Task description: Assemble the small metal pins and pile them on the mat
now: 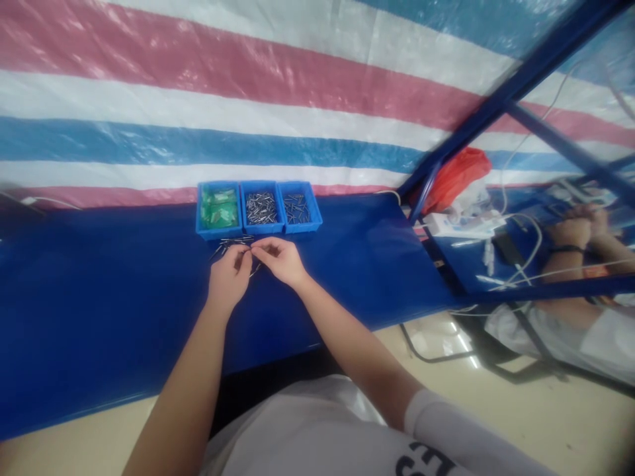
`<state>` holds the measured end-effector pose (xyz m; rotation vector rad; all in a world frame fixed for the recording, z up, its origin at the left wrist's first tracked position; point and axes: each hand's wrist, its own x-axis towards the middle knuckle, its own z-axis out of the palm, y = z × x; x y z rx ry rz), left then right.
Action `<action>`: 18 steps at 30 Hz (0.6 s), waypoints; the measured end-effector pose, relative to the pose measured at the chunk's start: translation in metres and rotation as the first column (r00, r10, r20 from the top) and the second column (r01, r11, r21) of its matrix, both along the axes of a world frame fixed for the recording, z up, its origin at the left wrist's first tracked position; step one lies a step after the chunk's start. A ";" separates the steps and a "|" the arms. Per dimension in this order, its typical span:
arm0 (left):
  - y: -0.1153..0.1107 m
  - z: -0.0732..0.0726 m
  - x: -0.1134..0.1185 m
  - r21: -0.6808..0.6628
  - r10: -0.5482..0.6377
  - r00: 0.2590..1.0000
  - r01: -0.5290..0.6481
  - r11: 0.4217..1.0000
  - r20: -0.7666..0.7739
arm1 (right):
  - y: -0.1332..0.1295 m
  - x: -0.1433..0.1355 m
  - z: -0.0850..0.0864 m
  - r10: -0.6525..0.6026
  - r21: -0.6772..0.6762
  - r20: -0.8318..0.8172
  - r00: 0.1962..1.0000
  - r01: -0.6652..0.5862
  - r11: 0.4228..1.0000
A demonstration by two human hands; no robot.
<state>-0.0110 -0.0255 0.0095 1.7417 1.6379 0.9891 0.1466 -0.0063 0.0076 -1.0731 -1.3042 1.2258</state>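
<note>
My left hand (229, 274) and my right hand (280, 259) meet fingertip to fingertip over the blue table, both pinched closed. What lies between the fingers is too small to make out. Just behind the left hand, several thin dark metal pieces (225, 244) are scattered on the table, and a little of another piece shows below the fingertips. Beyond them stand three blue bins in a row. Green-tinted plastic packets (218, 206) fill the left bin, short metal pins (261, 208) the middle one, and similar metal pieces (296, 209) the right one.
The blue tabletop (99, 297) runs against a striped plastic sheet (198, 99). To the right rises a blue metal frame (466, 125). Past it are a red plastic bag (459, 175), a white power strip (466, 225), cables and another person's hands (578, 228).
</note>
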 end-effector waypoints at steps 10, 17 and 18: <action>0.000 -0.001 0.000 0.000 0.009 1.000 -0.009 1.000 -0.005 | -0.001 0.000 0.003 0.000 0.002 -0.013 1.000 0.000 1.000; 0.001 -0.003 0.000 0.002 0.012 1.000 -0.012 1.000 -0.003 | -0.001 0.001 0.003 0.002 0.004 0.007 1.000 -0.002 1.000; 0.001 -0.003 0.000 0.001 0.012 1.000 -0.012 1.000 -0.004 | -0.001 0.001 0.003 0.002 0.000 0.011 1.000 -0.002 1.000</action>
